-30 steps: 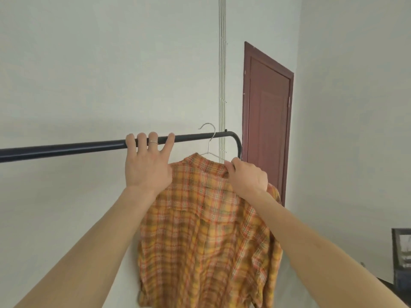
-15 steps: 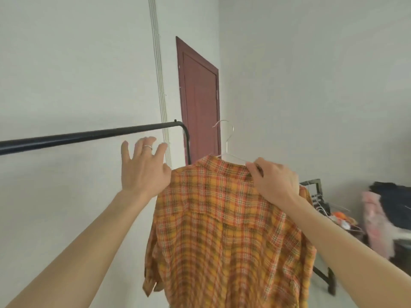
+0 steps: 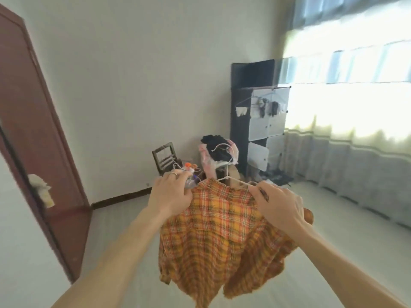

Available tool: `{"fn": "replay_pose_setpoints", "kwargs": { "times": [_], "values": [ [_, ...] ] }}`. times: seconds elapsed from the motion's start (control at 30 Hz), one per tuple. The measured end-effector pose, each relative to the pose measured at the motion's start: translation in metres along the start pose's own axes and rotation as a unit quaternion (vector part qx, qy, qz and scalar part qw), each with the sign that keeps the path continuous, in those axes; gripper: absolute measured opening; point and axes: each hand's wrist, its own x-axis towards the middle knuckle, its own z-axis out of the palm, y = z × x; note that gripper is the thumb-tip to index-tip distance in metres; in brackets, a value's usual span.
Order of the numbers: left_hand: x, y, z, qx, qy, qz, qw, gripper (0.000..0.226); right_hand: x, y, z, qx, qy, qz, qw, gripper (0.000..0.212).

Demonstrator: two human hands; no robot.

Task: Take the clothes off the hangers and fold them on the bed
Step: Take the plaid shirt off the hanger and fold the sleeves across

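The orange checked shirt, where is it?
In the head view the orange-and-yellow checked shirt hangs bottom centre on a white wire hanger, held between the left hand and right hand.

Open floor (image 3: 333, 218) ahead; chair (image 3: 165, 157) and cabinet (image 3: 251, 121) line the wall.

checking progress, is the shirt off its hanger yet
No, the hanger sits in the collar of the shirt, with its hook sticking up above the fabric.
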Motion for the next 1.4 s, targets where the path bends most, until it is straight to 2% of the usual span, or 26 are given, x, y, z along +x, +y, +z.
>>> {"fn": "replay_pose_setpoints", "kwargs": {
  "times": [0.2,0.33,0.5,0.67,1.03,1.27,1.4],
  "values": [
    [0.007,0.185,0.029,-0.061,-0.049,0.161,0.984,0.052,-0.093,0.122,-0.133,-0.098,0.046,0.127,0.986,0.044],
    [-0.022,0.328,0.040,-0.136,-0.106,0.257,0.951,0.053,-0.168,0.189,-0.232,-0.162,0.095,0.204,0.961,0.038],
    [-0.103,0.502,0.034,-0.256,-0.125,0.338,0.897,0.040,-0.283,0.262,-0.366,-0.249,0.129,0.256,0.925,0.038],
    [-0.164,0.643,0.019,-0.305,-0.143,0.417,0.844,0.029,-0.375,0.319,-0.475,-0.311,0.153,0.312,0.885,0.042],
    [-0.262,0.871,0.011,-0.375,-0.177,0.494,0.764,0.035,-0.492,0.409,-0.636,-0.389,0.153,0.384,0.823,0.043],
    [-0.298,1.005,0.016,-0.396,-0.182,0.509,0.742,0.032,-0.540,0.477,-0.710,-0.398,0.164,0.444,0.786,0.044],
    [-0.321,1.067,0.014,-0.422,-0.155,0.482,0.752,0.041,-0.556,0.509,-0.745,-0.374,0.190,0.495,0.761,0.039]
  ]
}}
